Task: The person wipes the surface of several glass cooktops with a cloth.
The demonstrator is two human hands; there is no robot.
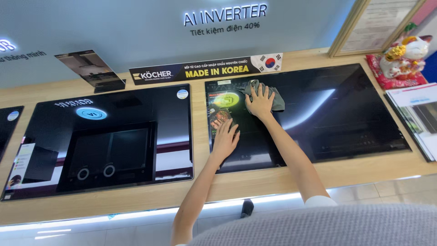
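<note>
Nearest me, my left hand (225,139) lies flat, fingers together, on the glossy black glass cooktop (309,114), fingertips touching the colourful food sticker (222,111). Beyond it my right hand (260,101) presses a crumpled grey cloth (268,93) to the glass, fingers spread, cloth bunching past the fingertips. I judge the cloth could catch and peel the sticker's edge. A long black sign strip (205,69) stands further back, well beyond the fingers
</note>
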